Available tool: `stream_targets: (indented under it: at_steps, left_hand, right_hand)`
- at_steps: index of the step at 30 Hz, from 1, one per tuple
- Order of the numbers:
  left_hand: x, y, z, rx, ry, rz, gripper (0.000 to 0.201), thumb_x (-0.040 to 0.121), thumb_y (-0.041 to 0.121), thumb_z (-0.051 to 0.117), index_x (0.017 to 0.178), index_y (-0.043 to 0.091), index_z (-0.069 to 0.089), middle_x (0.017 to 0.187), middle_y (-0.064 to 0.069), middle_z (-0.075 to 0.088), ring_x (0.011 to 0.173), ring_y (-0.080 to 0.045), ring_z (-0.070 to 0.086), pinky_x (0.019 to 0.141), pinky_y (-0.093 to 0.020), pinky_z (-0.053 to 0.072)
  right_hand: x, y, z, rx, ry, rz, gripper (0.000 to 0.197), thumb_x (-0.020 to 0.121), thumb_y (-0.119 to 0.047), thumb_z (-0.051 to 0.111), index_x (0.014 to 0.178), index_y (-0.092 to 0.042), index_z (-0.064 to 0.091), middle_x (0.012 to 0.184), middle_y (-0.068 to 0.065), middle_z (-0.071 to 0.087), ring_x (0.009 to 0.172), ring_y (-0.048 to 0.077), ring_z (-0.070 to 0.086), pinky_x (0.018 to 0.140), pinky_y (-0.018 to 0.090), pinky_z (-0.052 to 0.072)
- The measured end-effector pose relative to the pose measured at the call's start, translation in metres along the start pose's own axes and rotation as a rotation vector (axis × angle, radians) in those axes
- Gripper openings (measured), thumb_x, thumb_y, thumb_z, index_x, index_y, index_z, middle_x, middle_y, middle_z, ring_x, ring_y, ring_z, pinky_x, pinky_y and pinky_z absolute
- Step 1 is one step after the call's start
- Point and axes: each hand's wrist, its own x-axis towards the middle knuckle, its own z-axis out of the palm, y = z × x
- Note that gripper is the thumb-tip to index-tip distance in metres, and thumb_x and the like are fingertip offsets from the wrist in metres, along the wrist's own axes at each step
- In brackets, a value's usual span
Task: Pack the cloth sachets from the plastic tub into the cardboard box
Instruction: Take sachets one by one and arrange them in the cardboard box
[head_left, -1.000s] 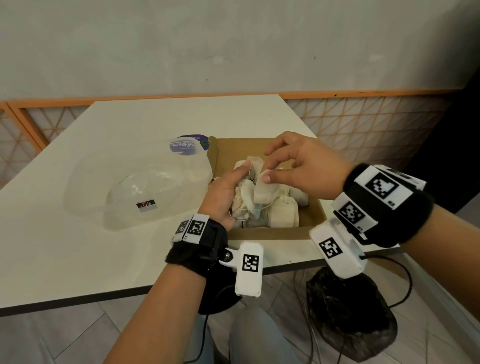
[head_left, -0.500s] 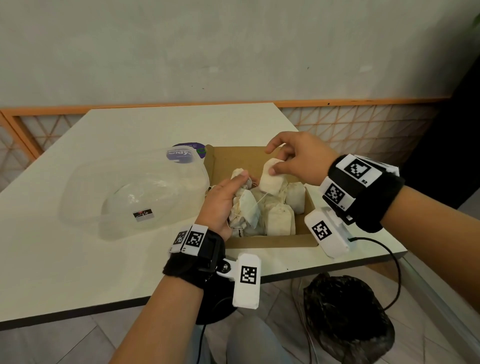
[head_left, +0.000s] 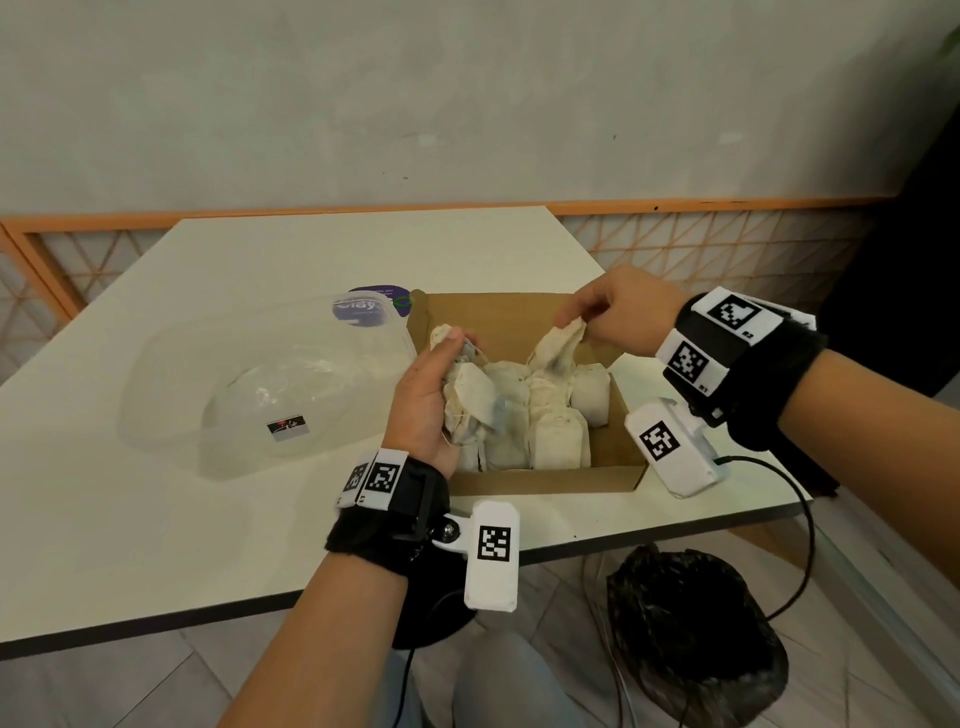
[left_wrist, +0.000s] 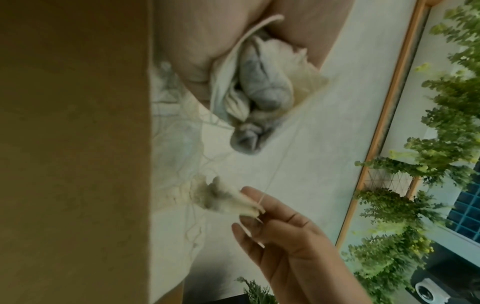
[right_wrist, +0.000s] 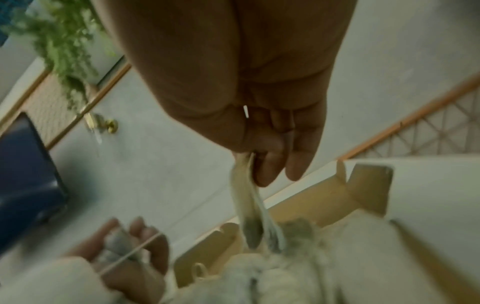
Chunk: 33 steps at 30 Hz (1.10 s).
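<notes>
A: Plastic tub (head_left: 249, 384) is sitting emptied on the table (head_left: 130, 519); cardboard box (head_left: 524, 478) is holding the packed sachets (head_left: 556, 441). Remaining?

B: Judged nearly complete. Left hand (head_left: 421, 410) is gripping a bunch of sachets (head_left: 470, 395) over the box; right hand (head_left: 618, 312) is pinching one sachet (head_left: 558, 345) by its top.

A: View differences?

B: The left wrist view is showing a thread (left_wrist: 275, 168) running between both hands; the head view is not resolving it.
</notes>
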Motion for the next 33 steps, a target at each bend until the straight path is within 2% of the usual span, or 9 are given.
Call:
stream_targets:
  at_steps: [2,6,9,12,18,21,25,29,33]
  left_hand:
    - [0.0,0.001,0.0,-0.058,-0.006,0.0,0.017,0.085,0.025,0.057,0.071,0.018,0.063,0.078,0.001,0.058,0.062,-0.007,0.054,0.059,-0.021,0.048]
    - [0.0,0.003,0.0,-0.12,-0.039,0.001,0.01,0.082,0.026,0.057,0.079,0.017,0.059,0.078,0.0,0.059,0.057,-0.006,0.056,0.058,-0.018,0.047]
    - [0.001,0.001,-0.001,-0.11,-0.03,-0.007,0.013,0.09,0.024,0.053,0.081,0.017,0.06,0.076,0.001,0.06,0.057,-0.005,0.056,0.059,-0.017,0.047]
    - [0.001,0.0,-0.001,-0.096,-0.035,-0.011,0.012,0.089,0.025,0.053,0.082,0.017,0.06,0.079,0.001,0.059,0.057,-0.004,0.056,0.057,-0.016,0.048]
    - [0.001,-0.001,-0.002,-0.113,-0.056,-0.003,0.011,0.086,0.026,0.055,0.08,0.017,0.06,0.077,0.001,0.058,0.057,-0.006,0.056,0.056,-0.017,0.049]
    - [0.002,-0.001,-0.002,-0.108,-0.056,-0.004,0.011,0.083,0.026,0.057,0.079,0.017,0.061,0.077,0.001,0.059,0.059,-0.006,0.056,0.058,-0.017,0.049]
    - [0.002,-0.002,-0.002,-0.111,-0.043,0.005,0.018,0.087,0.025,0.056,0.074,0.018,0.066,0.074,0.0,0.061,0.058,-0.007,0.056,0.059,-0.017,0.049]
    - [0.003,-0.002,-0.003,-0.081,-0.06,0.007,0.018,0.088,0.025,0.054,0.074,0.018,0.065,0.075,0.001,0.06,0.061,-0.008,0.055,0.061,-0.018,0.048]
    - [0.003,-0.001,-0.003,-0.086,-0.065,-0.002,0.02,0.091,0.025,0.052,0.077,0.018,0.064,0.076,0.001,0.06,0.064,-0.008,0.056,0.063,-0.018,0.049]
  right_hand:
    - [0.0,0.006,-0.002,-0.112,-0.006,0.018,0.036,0.084,0.005,0.049,0.1,-0.018,0.071,0.073,-0.009,0.054,0.061,0.005,0.047,0.049,0.011,0.036]
    - [0.0,0.018,-0.003,-0.21,0.029,0.041,0.019,0.083,-0.014,0.062,0.099,-0.014,0.072,0.094,0.002,0.068,0.077,0.012,0.055,0.056,0.015,0.038]
    - [0.0,0.023,-0.004,-0.226,0.026,0.026,0.019,0.083,-0.025,0.066,0.097,-0.013,0.072,0.079,-0.002,0.062,0.072,0.012,0.051,0.054,0.017,0.034]
    - [-0.001,0.024,-0.01,-0.272,0.023,-0.002,0.023,0.084,-0.032,0.065,0.101,-0.017,0.07,0.091,-0.002,0.059,0.087,0.014,0.052,0.061,0.022,0.035]
    - [-0.022,0.012,-0.036,-0.359,-0.146,-0.084,0.023,0.086,-0.029,0.063,0.091,-0.008,0.069,0.07,-0.004,0.057,0.064,0.008,0.048,0.064,0.022,0.038]
    - [-0.03,0.009,-0.036,-0.389,-0.266,-0.066,0.021,0.083,-0.028,0.066,0.087,-0.008,0.069,0.076,-0.002,0.062,0.072,0.012,0.051,0.071,0.026,0.041]
    - [-0.022,0.015,-0.008,-0.434,-0.279,-0.085,0.022,0.085,-0.025,0.065,0.104,-0.014,0.069,0.099,0.0,0.068,0.085,0.011,0.054,0.077,0.024,0.042]
    - [-0.01,0.022,0.012,-0.499,-0.285,-0.098,0.026,0.087,-0.021,0.062,0.112,-0.016,0.067,0.109,0.0,0.067,0.09,0.01,0.053,0.072,0.02,0.038]
    - [-0.001,0.029,0.022,-0.496,-0.247,-0.127,0.032,0.082,-0.014,0.067,0.113,-0.011,0.062,0.095,-0.002,0.058,0.098,0.018,0.056,0.076,0.022,0.038]
